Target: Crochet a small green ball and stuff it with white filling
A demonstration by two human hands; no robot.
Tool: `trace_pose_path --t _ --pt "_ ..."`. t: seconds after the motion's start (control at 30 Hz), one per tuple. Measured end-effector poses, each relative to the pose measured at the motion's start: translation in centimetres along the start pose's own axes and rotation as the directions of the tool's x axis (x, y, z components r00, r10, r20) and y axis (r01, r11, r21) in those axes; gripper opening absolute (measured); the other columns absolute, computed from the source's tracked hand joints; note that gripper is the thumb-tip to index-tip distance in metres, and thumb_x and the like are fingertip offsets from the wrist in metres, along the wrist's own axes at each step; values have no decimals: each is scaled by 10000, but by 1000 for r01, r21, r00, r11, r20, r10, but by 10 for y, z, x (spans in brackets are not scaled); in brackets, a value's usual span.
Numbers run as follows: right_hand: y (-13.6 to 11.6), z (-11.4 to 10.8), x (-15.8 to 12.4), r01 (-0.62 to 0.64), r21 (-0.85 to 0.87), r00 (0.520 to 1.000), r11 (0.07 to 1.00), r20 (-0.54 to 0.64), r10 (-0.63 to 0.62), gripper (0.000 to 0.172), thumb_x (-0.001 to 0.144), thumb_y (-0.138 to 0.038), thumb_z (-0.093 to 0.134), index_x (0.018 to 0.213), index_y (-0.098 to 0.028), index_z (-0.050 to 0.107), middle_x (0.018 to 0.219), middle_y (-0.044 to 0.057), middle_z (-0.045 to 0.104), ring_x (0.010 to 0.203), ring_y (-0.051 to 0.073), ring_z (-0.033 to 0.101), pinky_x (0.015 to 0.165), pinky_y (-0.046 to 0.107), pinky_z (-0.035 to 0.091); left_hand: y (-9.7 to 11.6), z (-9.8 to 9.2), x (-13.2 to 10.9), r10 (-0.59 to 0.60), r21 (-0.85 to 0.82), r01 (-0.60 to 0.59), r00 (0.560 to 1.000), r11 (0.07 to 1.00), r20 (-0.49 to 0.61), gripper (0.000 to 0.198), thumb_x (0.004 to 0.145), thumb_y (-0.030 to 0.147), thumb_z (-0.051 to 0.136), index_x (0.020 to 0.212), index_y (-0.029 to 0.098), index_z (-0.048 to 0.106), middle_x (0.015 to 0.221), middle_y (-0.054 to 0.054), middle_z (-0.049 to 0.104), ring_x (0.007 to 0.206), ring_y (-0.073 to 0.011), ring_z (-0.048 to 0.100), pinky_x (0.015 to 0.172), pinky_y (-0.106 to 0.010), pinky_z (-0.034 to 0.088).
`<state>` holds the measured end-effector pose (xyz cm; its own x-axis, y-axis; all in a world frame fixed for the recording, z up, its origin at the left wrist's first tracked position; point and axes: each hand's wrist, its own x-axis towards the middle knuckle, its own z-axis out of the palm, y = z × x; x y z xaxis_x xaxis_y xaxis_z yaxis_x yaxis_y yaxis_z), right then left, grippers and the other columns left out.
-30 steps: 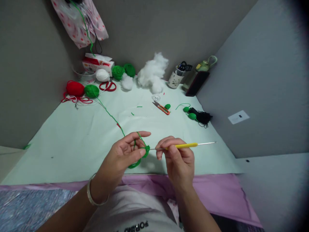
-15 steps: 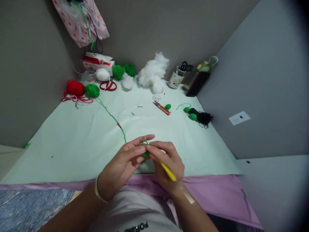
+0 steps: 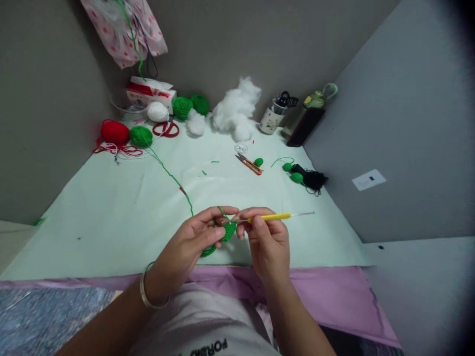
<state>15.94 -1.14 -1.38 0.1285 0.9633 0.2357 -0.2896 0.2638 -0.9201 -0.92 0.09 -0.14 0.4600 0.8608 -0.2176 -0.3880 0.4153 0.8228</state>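
1. One left hand (image 3: 195, 237) pinches one green crochet piece (image 3: 229, 231) between thumb and fingers, its index finger extended with a green strand passing over it. A bracelet (image 3: 144, 291) circles that wrist.
2. One right hand (image 3: 270, 242) grips one yellow-handled crochet hook (image 3: 272, 217) pen-fashion; one metal end meets the crochet piece, the other points toward the surface's right edge.
3. The crochet piece is held above the surface (image 3: 111, 217), close to the middle of its near edge, with a loop of green yarn (image 3: 208, 251) hanging beside it.
4. Five yarn balls stand toward the far left corner: three green, one red (image 3: 115, 132) and one white (image 3: 158, 112). A strand runs from the green ball beside the red one (image 3: 141, 136) toward the left hand.
5. One pair of red-handled scissors (image 3: 166, 129) lies near the white ball.
6. Two clumps of white stuffing, one large (image 3: 237, 109) and one small (image 3: 195, 123), sit along the far edge.
7. One pair of orange thread snips (image 3: 249, 164) lies beyond the hands, one small green piece (image 3: 259, 162) beside it.
8. Toward the right edge, two more small green pieces (image 3: 296, 177) lie by one black yarn bundle (image 3: 313, 179).
9. One cup (image 3: 270, 121) and one bottle (image 3: 314, 100) stand near the far right corner.
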Motion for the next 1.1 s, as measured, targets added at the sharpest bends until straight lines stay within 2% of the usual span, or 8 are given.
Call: trace_pose_path --t 0.23,0.47,0.63,0.73,0.8,0.87,0.97,1.1 --pt "-8 -1 0 -8 -79 1000 997 29 11 251 1046 -404 616 932 -203 714 845 57 786 651 155 680 597 286 576 3 -3 -3 17 62 -14 999 998 -46 322 866 291 790 1186 271 816 1004 -56 684 857 -171 526 709 -266 401" --pt "-14 -4 -9 211 -320 972 924 164 -165 218 1084 -204 515 1072 -233 730 1000 54 779 785 160 721 720 323 614 0 -6 -5 109 170 -91 989 981 -98 246 910 284 779 1151 281 826 916 -31 666 864 -175 551 739 -266 442" --pt "-6 -8 -11 566 -600 824 566 438 -360 315 1038 -156 572 1292 -305 683 1090 70 787 969 229 756 803 393 648 -5 1 -3 234 239 -185 952 953 -196 295 861 241 830 1154 270 839 891 -17 647 841 -157 550 766 -251 459" --pt "1 -10 -13 653 -647 754 395 508 -416 426 987 -145 676 1338 -386 683 1131 52 778 999 230 763 793 374 662 -6 6 -1 136 21 -135 977 991 -166 445 835 285 867 1273 280 791 866 2 626 774 -120 529 716 -213 451" --pt "3 -10 -13 629 -628 774 459 447 -449 421 983 -126 674 1324 -370 707 1121 57 774 994 228 755 796 379 657 -4 5 0 8 -155 -23 995 988 -102 478 828 301 869 1295 248 778 799 17 583 678 -91 457 646 -194 414" --pt "1 -8 -13 523 -569 850 635 290 -440 333 1009 -123 623 1249 -314 753 1050 67 775 932 222 738 770 387 639 -1 3 1 -83 -238 66 995 969 -61 434 843 281 847 1268 215 788 757 25 545 643 -84 410 622 -194 389" --pt "-4 -3 -9 323 -326 945 889 66 -319 228 1043 -182 585 1059 -265 796 913 57 750 741 183 679 633 349 591 3 1 1 -59 -212 41 995 977 -79 383 869 249 819 1251 235 796 785 19 554 657 -87 417 623 -199 371" --pt "-2 3 -5 240 -234 970 942 93 -224 177 1036 -251 626 1030 -265 802 962 66 777 853 212 721 662 354 606 2 2 1 38 -97 -44 997 994 -69 343 858 268 830 1201 264 817 869 -8 647 690 -103 471 625 -220 374"
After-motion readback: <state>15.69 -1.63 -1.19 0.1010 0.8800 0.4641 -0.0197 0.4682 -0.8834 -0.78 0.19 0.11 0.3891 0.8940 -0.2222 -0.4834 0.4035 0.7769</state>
